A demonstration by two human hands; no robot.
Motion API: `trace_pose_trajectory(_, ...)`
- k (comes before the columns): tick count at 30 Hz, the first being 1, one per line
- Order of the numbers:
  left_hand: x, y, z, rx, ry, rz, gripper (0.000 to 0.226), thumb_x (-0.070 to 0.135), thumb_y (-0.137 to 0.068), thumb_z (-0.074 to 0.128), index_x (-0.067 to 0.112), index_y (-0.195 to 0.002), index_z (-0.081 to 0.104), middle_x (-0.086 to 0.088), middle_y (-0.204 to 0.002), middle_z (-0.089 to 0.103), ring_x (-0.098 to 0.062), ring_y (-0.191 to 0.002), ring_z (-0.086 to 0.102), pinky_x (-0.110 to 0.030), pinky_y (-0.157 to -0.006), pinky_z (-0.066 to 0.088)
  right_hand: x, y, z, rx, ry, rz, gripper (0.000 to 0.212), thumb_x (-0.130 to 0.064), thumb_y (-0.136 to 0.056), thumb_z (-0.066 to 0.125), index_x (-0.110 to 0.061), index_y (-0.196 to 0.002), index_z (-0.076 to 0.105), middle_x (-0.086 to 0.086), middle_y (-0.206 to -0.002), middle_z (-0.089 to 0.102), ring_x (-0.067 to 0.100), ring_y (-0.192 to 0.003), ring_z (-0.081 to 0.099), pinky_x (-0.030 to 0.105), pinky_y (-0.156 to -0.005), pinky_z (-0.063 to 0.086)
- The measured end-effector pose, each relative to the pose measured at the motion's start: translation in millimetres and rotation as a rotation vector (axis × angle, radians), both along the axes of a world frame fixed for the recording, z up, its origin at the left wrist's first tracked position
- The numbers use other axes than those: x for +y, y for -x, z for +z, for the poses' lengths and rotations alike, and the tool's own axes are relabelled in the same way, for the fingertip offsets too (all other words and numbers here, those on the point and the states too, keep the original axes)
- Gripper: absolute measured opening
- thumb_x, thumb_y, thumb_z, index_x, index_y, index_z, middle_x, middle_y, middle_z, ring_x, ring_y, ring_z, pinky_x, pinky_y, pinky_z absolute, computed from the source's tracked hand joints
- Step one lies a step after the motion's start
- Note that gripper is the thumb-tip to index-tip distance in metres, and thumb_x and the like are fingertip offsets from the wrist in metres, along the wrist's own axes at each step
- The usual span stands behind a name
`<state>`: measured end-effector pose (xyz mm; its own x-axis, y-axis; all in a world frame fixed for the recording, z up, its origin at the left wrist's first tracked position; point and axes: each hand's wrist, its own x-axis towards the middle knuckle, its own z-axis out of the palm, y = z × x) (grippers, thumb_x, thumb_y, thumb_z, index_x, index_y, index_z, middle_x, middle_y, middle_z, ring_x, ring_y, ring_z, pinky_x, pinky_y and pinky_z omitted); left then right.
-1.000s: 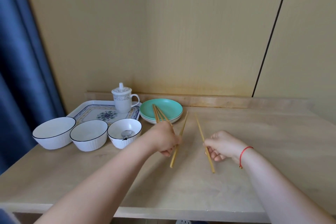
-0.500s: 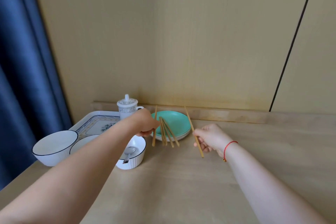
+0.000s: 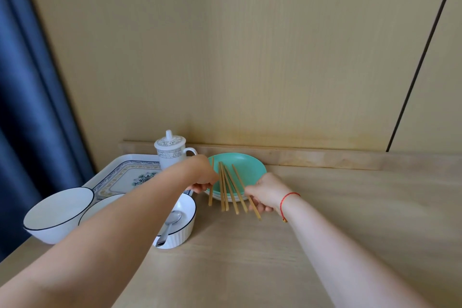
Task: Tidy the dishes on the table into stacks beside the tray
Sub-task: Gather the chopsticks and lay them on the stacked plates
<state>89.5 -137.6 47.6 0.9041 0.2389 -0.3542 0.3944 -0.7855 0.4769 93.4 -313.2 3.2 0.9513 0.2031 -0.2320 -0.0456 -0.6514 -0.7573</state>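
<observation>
A stack of green plates (image 3: 246, 165) sits by the back wall, right of the patterned tray (image 3: 117, 177). Several wooden chopsticks (image 3: 228, 191) lie across the plates' front rim, their ends sticking out over the table. My left hand (image 3: 203, 177) holds one chopstick (image 3: 211, 195) at the left of the plates. My right hand (image 3: 266, 192) grips another chopstick (image 3: 255, 209) at the plates' right front edge. Three white bowls stand in a row: the left bowl (image 3: 58, 212), the middle bowl (image 3: 100, 207) mostly behind my forearm, and the right bowl (image 3: 186, 217) with a metal spoon (image 3: 171, 222) in it.
A white lidded mug (image 3: 171, 151) stands on the tray's right rear corner. A blue curtain (image 3: 30, 107) hangs at the left. A low wooden ledge (image 3: 325, 157) runs along the wall. The wooden table (image 3: 325, 220) stretches to the right of the plates.
Both hands have carried their chopsticks from the table's middle back to the green plates. My right hand now sits at the plates' edge, beside the chopsticks lying there.
</observation>
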Motion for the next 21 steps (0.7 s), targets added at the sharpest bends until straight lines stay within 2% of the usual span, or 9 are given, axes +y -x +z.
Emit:
trace_pose_trajectory(2,-1,-2,-2,0.018,-0.004,-0.011,0.021,0.006,-0.089,0.050,0.006,-0.068,0.052,-0.005,-0.056,0.047,-0.011,-0.029,0.035,-0.012,-0.031,0.026,3,-3,-2,-0.002,0.006,0.010,0.019,-0.019,-0.084,0.056,-0.005,-0.073,0.061,0.011,-0.067,0.073,0.012,-0.037,0.053,0.018,-0.036,0.033)
trace_pose_trajectory(5,-2,-5,-6,0.025,-0.027,-0.021,0.021,0.007,-0.088,0.051,0.006,-0.068,0.052,-0.005,-0.056,0.048,-0.012,-0.034,0.038,-0.012,-0.031,0.028,7,-6,-4,-0.039,0.002,0.009,0.025,-0.020,-0.084,0.057,-0.009,-0.062,0.056,0.000,-0.044,0.061,0.010,-0.034,0.051,0.015,-0.033,0.031)
trace_pose_trajectory(8,-3,-7,-9,0.040,-0.036,-0.029,0.023,0.010,-0.089,0.050,0.009,-0.066,0.051,-0.004,-0.057,0.049,-0.013,-0.040,0.040,-0.012,-0.031,0.029,11,-10,-6,-0.089,0.011,-0.019,0.033,-0.021,-0.084,0.060,-0.012,-0.053,0.054,-0.005,-0.030,0.048,0.005,-0.026,0.043,0.017,-0.041,0.035)
trace_pose_trajectory(11,-2,-9,-10,0.066,-0.027,-0.027,0.024,0.013,-0.090,0.049,0.010,-0.067,0.050,-0.003,-0.057,0.050,-0.013,-0.042,0.041,-0.012,-0.033,0.028,12,-13,-11,-0.136,0.003,-0.026,0.036,-0.026,-0.084,0.062,-0.011,-0.051,0.059,-0.001,-0.041,0.057,0.009,-0.035,0.049,0.021,-0.055,0.045)
trace_pose_trajectory(13,0,-9,-10,0.068,-0.037,-0.038,0.021,0.016,-0.090,0.051,0.009,-0.070,0.054,-0.002,-0.058,0.055,-0.013,-0.042,0.045,-0.015,-0.038,0.031,11,-11,-12,-0.117,-0.016,-0.014,0.033,-0.029,-0.088,0.059,-0.005,-0.068,0.068,0.009,-0.064,0.071,0.013,-0.047,0.060,0.025,-0.063,0.051)
trace_pose_trajectory(15,4,-9,-11,0.045,-0.057,-0.069,0.020,0.018,-0.090,0.054,0.007,-0.074,0.058,-0.004,-0.061,0.059,-0.015,-0.044,0.048,-0.018,-0.043,0.035,7,-8,-11,-0.096,-0.036,-0.017,0.031,-0.029,-0.093,0.053,-0.003,-0.086,0.068,0.014,-0.079,0.074,0.016,-0.051,0.063,0.024,-0.054,0.047)
trace_pose_trajectory(18,9,-10,-14,-0.027,-0.135,-0.140,0.018,0.020,-0.089,0.057,0.006,-0.079,0.061,-0.010,-0.073,0.064,-0.019,-0.054,0.052,-0.025,-0.053,0.043,-2,-3,-10,-0.056,-0.068,-0.019,0.026,-0.027,-0.096,0.049,-0.005,-0.098,0.063,0.008,-0.080,0.071,0.016,-0.050,0.063,0.021,-0.041,0.038)
trace_pose_trajectory(21,11,-6,-14,-0.198,-0.305,-0.263,0.021,0.018,-0.088,0.056,0.007,-0.100,0.068,-0.011,-0.102,0.070,-0.022,-0.084,0.064,-0.033,-0.076,0.053,-8,3,-10,0.049,-0.121,-0.023,0.031,-0.031,-0.095,0.051,-0.003,-0.100,0.062,0.009,-0.078,0.072,0.017,-0.048,0.062,0.022,-0.040,0.039)
